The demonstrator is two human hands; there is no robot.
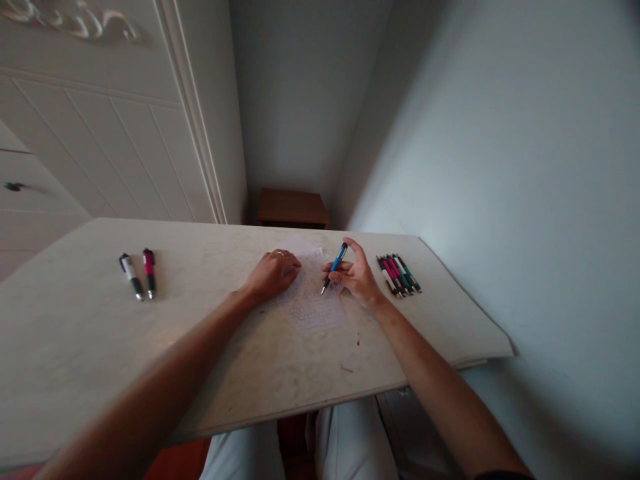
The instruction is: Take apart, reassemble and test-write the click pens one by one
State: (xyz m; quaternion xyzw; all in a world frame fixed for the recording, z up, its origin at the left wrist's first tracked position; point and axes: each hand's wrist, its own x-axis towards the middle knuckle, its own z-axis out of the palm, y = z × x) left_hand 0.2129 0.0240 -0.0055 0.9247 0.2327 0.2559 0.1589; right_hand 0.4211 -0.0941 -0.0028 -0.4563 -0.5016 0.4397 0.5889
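Observation:
A blue pen [339,262] with a black grip is held by my right hand [357,275], its tip pointing down over the paper. One finger of that hand is raised to the pen's top end, and the others close around its barrel. The sheet of paper [315,313] is covered with scribbles or handwriting too small to read. My left hand [274,275] rests on the sheet's left side, fingers loosely bent and holding no object. A ring shows on one of its fingers.
Several pens [399,275] lie side by side to the right. A white pen [131,276] and a pink pen [149,273] lie at the left of the pale table [200,393]. A wall [525,200] borders the right, a white cabinet [125,127] the left, and a brown wooden piece [293,205] stands behind.

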